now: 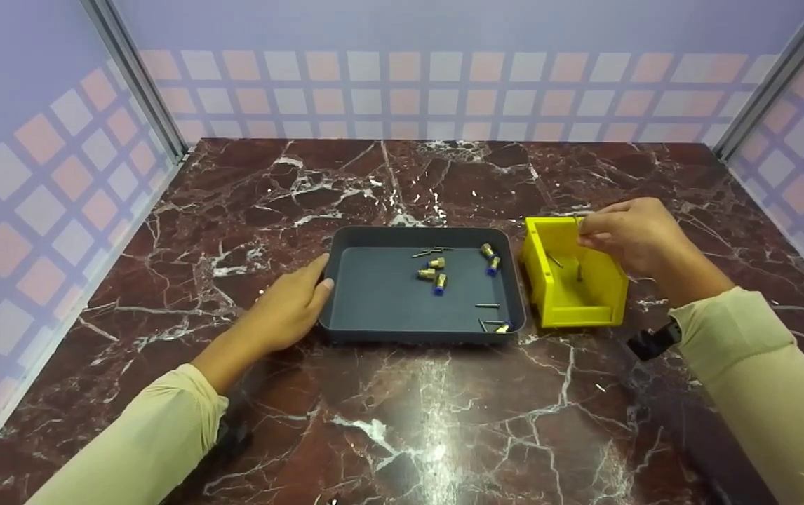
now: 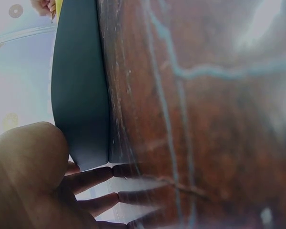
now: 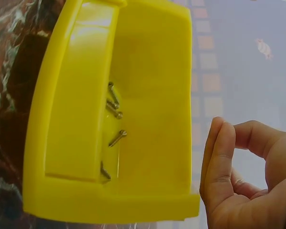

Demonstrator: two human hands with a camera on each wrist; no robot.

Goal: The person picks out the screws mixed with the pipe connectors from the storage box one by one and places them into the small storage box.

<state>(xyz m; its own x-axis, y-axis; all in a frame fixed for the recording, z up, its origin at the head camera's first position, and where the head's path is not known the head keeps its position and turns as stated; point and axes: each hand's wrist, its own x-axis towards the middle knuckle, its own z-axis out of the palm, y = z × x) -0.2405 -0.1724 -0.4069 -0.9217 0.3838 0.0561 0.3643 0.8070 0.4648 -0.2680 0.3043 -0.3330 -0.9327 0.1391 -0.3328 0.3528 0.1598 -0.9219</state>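
Note:
My left hand [image 1: 290,301] rests against the left end of a grey tray [image 1: 412,335], its fingers fairly straight along the outer wall in the left wrist view. Inside the tray lie several brass fittings with blue collars [image 1: 440,283] and several screws [image 1: 487,306]. Over the back of a yellow bin [image 1: 581,317], my right hand [image 1: 630,231] has thumb and fingertips pinched together. A thin screw [image 2: 52,17] appears to stick out from that pinch in the left wrist view; the right wrist view hides it. Several screws [image 3: 118,138] lie in the bin.
The bin stands just right of the tray on a dark red marble-patterned table [image 1: 402,400]. Patterned panels [image 1: 444,84] close in the back and both sides, with metal posts [image 1: 139,77] at the corners. A black strap [image 1: 654,341] hangs by the right wrist.

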